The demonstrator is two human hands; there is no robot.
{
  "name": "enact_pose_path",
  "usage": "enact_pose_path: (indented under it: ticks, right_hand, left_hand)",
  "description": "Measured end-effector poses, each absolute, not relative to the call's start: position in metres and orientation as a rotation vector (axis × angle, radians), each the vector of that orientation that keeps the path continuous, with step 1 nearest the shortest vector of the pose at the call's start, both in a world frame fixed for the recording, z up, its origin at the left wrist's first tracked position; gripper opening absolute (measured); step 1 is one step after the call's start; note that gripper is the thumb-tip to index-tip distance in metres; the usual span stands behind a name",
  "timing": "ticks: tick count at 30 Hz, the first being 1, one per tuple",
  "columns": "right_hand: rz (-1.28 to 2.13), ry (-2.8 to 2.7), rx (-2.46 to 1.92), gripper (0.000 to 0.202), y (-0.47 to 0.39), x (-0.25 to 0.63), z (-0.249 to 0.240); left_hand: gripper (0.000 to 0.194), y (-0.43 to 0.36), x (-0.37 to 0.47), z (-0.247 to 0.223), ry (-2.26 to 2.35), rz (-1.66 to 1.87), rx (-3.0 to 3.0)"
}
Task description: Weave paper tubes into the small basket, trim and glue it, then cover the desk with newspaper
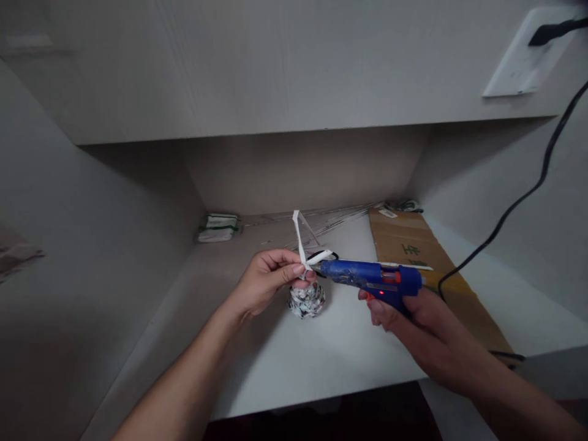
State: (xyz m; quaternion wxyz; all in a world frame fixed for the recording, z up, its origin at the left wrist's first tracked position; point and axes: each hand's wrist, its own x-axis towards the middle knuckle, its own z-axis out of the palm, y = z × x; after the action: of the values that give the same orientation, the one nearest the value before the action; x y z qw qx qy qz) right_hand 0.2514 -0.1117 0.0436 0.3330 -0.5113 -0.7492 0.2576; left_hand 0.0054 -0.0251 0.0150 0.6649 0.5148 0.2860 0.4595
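My right hand (pixel 404 318) is wrapped round the grip of a blue hot glue gun (pixel 362 277), with its small red light lit. The gun's nozzle points left and meets white folded paper strips (pixel 301 245) at my left fingertips. Thumb and fingers of my left hand (pixel 275 272) pinch those strips where they cross. Just below hangs or stands a small woven piece of printed paper (pixel 307 301), rounded and wider toward its bottom. My left fingers partly hide its top, so I cannot tell how the strips join it.
Flattened brown cardboard (pixel 413 236) lies on the white shelf (pixel 271 361) at right. Thin sticks (pixel 331 223) lie along the back, near a white and green packet (pixel 219 226). A black cord (pixel 519 199) runs down the right side below a wall socket (pixel 528 55).
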Motion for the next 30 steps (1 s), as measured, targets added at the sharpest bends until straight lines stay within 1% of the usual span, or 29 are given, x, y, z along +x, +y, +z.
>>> enact_pose_path:
  ticks: [4, 11, 13, 18, 21, 26, 30]
  right_hand:
    - [0.660, -1.926, -1.389, 0.035, -0.112, 0.251, 0.043]
    - [0.649, -1.980, -1.389, 0.035, -0.118, 0.253, 0.043]
    - [0.592, -2.007, -1.349, 0.031, -0.121, 0.253, 0.044]
    - [0.414, -2.079, -1.263, 0.011, -0.125, 0.250, 0.045]
    - [0.296, -2.140, -1.254, 0.007, -0.126, 0.248, 0.043]
    - [0.099, -2.186, -1.217, 0.029, -0.127, 0.251, 0.035]
    - [0.057, -2.197, -1.209, 0.032, -0.127, 0.252, 0.034]
  left_hand:
    - [0.014, -0.026, 0.004, 0.015, 0.640, 1.041, 1.179]
    - [0.020, -0.026, 0.003, 0.015, 0.574, 1.058, 1.202]
    - [0.021, -0.025, 0.004, 0.015, 0.566, 1.077, 1.198]
    - [0.022, -0.026, 0.003, 0.014, 0.582, 1.094, 1.180]
    - [0.020, -0.026, 0.003, 0.014, 0.586, 1.095, 1.181]
    - [0.020, -0.027, 0.003, 0.015, 0.595, 1.096, 1.195]
    - [0.022, -0.026, 0.003, 0.014, 0.612, 1.101, 1.209]
